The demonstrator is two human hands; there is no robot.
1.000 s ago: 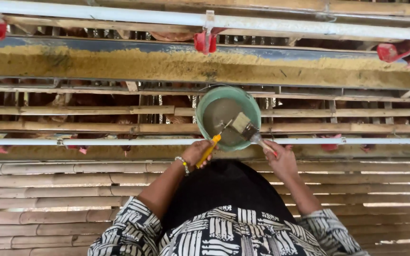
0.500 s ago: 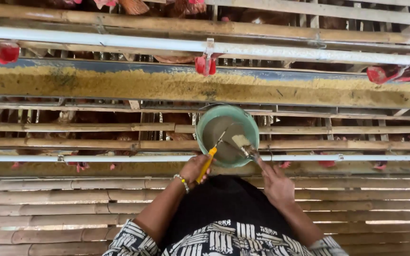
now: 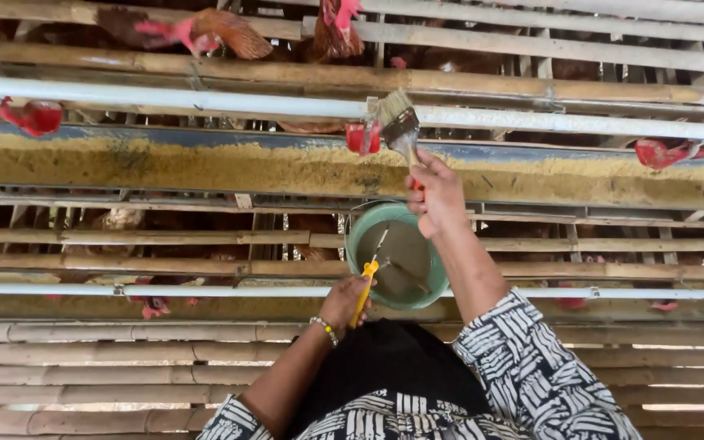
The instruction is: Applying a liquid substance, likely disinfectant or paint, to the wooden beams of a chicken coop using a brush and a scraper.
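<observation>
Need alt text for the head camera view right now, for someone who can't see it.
The right hand lifts a flat paintbrush up to a red drinker cup on the white pipe. The left hand holds a yellow-handled tool by a round green bucket.

White pipe [image 3: 205, 102] and red cup [image 3: 363, 137] before the feed trough [image 3: 205, 167].
</observation>
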